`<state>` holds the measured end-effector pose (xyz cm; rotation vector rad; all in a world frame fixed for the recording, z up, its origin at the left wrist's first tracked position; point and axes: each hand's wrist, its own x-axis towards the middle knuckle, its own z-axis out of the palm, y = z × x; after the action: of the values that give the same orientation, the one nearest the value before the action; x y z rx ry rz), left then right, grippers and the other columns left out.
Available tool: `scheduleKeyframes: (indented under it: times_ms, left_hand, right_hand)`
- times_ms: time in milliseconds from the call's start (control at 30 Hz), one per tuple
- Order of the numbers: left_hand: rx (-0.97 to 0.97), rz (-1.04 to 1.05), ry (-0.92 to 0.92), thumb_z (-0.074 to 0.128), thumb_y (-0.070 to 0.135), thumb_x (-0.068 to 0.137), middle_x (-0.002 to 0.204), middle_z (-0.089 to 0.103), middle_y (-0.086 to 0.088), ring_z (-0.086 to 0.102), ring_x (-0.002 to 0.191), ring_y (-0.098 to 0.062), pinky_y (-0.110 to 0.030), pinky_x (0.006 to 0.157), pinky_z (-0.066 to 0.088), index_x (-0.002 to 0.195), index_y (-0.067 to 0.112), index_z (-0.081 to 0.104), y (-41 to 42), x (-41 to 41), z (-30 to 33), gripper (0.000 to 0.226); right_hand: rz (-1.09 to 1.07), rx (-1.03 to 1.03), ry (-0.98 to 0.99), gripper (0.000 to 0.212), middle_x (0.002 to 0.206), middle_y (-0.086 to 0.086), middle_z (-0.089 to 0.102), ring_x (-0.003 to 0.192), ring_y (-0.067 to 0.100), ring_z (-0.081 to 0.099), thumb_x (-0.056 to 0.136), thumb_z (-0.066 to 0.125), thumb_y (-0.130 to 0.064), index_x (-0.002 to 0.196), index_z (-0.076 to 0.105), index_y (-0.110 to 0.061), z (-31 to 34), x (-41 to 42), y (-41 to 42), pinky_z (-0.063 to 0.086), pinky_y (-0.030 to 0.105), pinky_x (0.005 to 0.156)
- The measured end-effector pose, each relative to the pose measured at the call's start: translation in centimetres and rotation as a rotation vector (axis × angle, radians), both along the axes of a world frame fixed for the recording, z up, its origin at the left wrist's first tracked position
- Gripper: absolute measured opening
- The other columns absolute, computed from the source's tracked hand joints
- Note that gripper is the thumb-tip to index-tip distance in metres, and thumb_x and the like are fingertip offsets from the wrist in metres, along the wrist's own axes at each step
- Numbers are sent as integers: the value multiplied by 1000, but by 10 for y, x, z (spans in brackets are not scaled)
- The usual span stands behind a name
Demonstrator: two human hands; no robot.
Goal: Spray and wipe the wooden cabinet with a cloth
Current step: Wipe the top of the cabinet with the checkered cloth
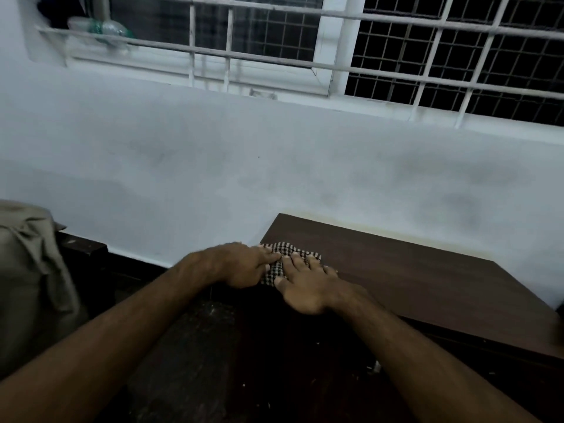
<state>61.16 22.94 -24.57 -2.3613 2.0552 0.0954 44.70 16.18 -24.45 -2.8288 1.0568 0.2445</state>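
A dark brown wooden cabinet (412,270) stands against the white wall, its flat top seen from above. A small black-and-white checked cloth (282,251) lies on the top's near left corner. My left hand (241,264) rests on the cloth's left side, fingers bent onto it. Laid flat beside it, my right hand (305,288) presses the cloth's right part with fingers spread. Most of the cloth is hidden under both hands. No spray bottle is in view.
A pale cloth-covered object (30,270) sits at the left edge. Behind the cabinet rises a white wall (213,166) with a barred window (427,47) above. A plastic bottle (103,29) lies on the window sill at upper left. Dark floor lies below.
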Motion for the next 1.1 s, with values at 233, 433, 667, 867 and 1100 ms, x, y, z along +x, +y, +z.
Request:
scheduleKeyframes:
  times_ms: [233, 433, 667, 867, 1100]
  left_hand:
    - [-98, 16, 120, 31, 21, 110, 170, 13, -7, 13, 156, -20, -28, 124, 10, 161, 19, 18, 2, 3, -10, 53]
    - [-150, -34, -5, 33, 30, 109, 168, 20, 1, 17, 155, -11, -35, 124, 15, 161, 26, 22, 38, -2, -20, 53]
    - [-288, -22, -26, 30, 45, 98, 161, 37, 9, 39, 147, -16, -34, 121, 24, 153, 30, 43, 49, 6, -24, 58]
    - [-336, -24, -57, 33, 47, 89, 149, 55, 4, 58, 132, -23, -41, 114, 41, 140, 25, 60, 59, 14, -22, 62]
    - [-326, 23, 9, 47, 45, 86, 145, 56, 12, 60, 129, -15, -36, 105, 51, 138, 34, 61, 46, -25, -15, 55]
  right_hand:
    - [-37, 10, -19, 67, 171, 2, -8, 157, 32, -9, 105, 18, -49, 162, 0, -20, 2, 18, -2, -1, 59, 124]
    - [47, -48, -84, 68, 171, 0, -7, 157, 28, -8, 104, 19, -52, 162, 0, -22, -13, -11, 23, -3, 56, 125]
    - [173, -293, -213, 63, 168, 12, 21, 155, 24, 19, 99, 42, -24, 158, 26, -5, -15, 4, 36, 9, 42, 127]
    - [205, -312, -377, 56, 165, 11, 29, 152, 24, 27, 103, 39, -20, 156, 31, -7, -29, 13, 36, 17, 37, 124]
    - [264, -307, -487, 51, 163, 3, 36, 151, 17, 30, 104, 41, -22, 155, 37, -14, -36, -28, 11, 17, 33, 124]
